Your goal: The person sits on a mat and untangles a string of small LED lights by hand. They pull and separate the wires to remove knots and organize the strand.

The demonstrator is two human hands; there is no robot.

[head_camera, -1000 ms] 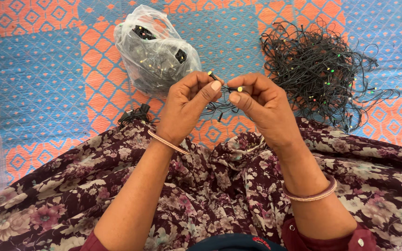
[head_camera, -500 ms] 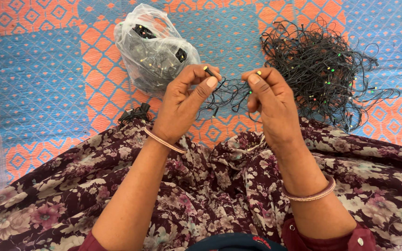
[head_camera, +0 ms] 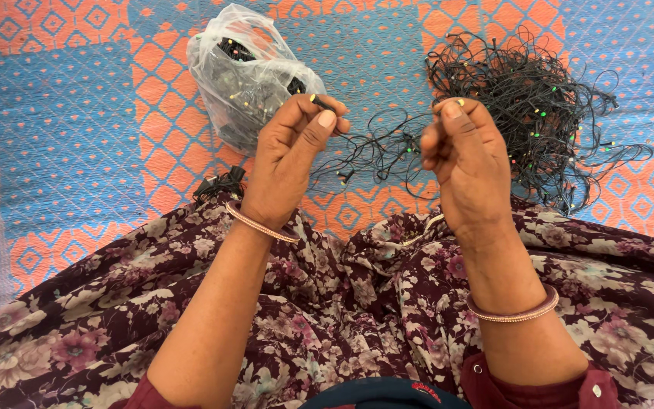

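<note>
My left hand point(head_camera: 288, 157) pinches one end of a thin black light string point(head_camera: 378, 148) between thumb and forefinger, a small bulb showing at its fingertips. My right hand point(head_camera: 465, 160) pinches another part of the same string, with a yellow bulb at its thumb tip. The wire hangs in loose loops between the two hands, above the patterned mat. Both wrists wear thin bangles.
A clear plastic bag point(head_camera: 247, 72) of bundled black wire lies on the orange-and-blue mat point(head_camera: 77, 113) behind my left hand. A big tangled heap of black light string point(head_camera: 527, 106) lies behind my right hand. A small black coil point(head_camera: 217, 185) rests by my floral-clothed knee point(head_camera: 153, 273).
My hands have moved apart and slightly away from me, stretching the wire into loose loops between them. One second ago the fingertips were nearly touching.
</note>
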